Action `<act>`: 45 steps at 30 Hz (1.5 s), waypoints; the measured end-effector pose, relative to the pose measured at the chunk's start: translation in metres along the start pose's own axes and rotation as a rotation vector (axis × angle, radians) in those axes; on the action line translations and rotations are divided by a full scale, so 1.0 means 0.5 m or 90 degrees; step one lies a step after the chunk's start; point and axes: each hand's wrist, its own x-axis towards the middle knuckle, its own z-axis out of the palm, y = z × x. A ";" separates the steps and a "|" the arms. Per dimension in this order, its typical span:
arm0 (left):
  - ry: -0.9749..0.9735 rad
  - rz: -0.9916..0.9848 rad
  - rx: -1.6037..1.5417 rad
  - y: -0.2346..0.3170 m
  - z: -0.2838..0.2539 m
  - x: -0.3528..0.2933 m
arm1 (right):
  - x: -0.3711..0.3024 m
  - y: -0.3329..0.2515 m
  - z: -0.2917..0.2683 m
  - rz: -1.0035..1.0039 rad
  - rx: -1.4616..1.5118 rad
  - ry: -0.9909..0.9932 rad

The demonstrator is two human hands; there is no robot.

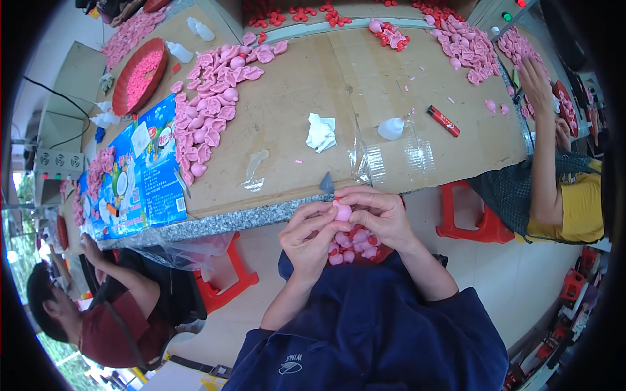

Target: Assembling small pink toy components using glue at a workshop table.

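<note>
Though between fingertips [360, 216], pink piece [343, 212] part-hidden.

- Between the fingers [370, 198]: round pink piece [342, 213], smooth, slightly glossy, plastic-looking.
- Beyond them: flat brown cardboard sheet [293, 85], matt.
- Below them: dark blue cloth shirt [372, 326], matt.

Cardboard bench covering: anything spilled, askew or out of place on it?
Slightly untidy: a crumpled white tissue or cloth lies mid-cardboard, and tiny pink scraps are strewn loosely near the white bottle, looking like stray litter.
</note>
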 end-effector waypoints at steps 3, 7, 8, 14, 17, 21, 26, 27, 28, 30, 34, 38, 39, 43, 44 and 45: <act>-0.001 0.010 0.004 0.000 0.000 0.001 | 0.001 0.005 -0.001 -0.009 0.014 -0.002; -0.019 -0.009 0.016 -0.001 -0.007 0.002 | 0.000 -0.002 -0.004 -0.025 0.000 0.003; -0.022 -0.007 0.015 -0.002 -0.009 -0.001 | -0.007 -0.012 -0.010 -0.033 -0.088 -0.020; -0.144 0.007 0.229 -0.005 -0.021 -0.013 | -0.052 -0.050 -0.047 -0.130 -0.471 0.137; -0.099 0.019 0.218 0.005 -0.026 -0.005 | -0.035 -0.070 -0.080 -0.120 -0.458 0.378; -0.113 0.166 0.278 0.044 -0.001 0.119 | 0.048 -0.084 -0.107 -0.192 -0.574 0.421; -0.234 0.124 0.294 0.030 0.168 0.382 | 0.098 -0.057 -0.136 -0.209 -0.541 0.386; -0.229 0.149 0.290 0.001 0.200 0.437 | 0.101 -0.058 -0.132 -0.215 -0.538 0.384; -0.225 0.166 0.281 -0.041 0.235 0.495 | 0.104 -0.058 -0.131 -0.224 -0.531 0.364; -0.189 0.162 0.346 -0.072 0.311 0.573 | 0.104 -0.054 -0.135 -0.236 -0.516 0.355; -0.145 0.049 0.483 -0.083 0.399 0.620 | 0.101 -0.060 -0.142 -0.243 -0.508 0.357; -0.137 0.020 0.317 -0.142 0.343 0.653 | 0.098 -0.062 -0.134 -0.236 -0.480 0.345; -0.174 -0.023 0.258 -0.121 0.327 0.641 | 0.095 -0.059 -0.138 -0.234 -0.423 0.365; -0.366 -0.261 -0.195 0.008 0.208 0.510 | 0.077 -0.053 -0.135 -0.220 -0.191 0.371; -0.368 -0.307 -0.227 0.034 0.177 0.463 | 0.071 -0.046 -0.135 -0.246 -0.196 0.367; -0.368 -0.355 -0.263 0.048 0.144 0.414 | 0.065 -0.050 -0.126 -0.234 -0.194 0.352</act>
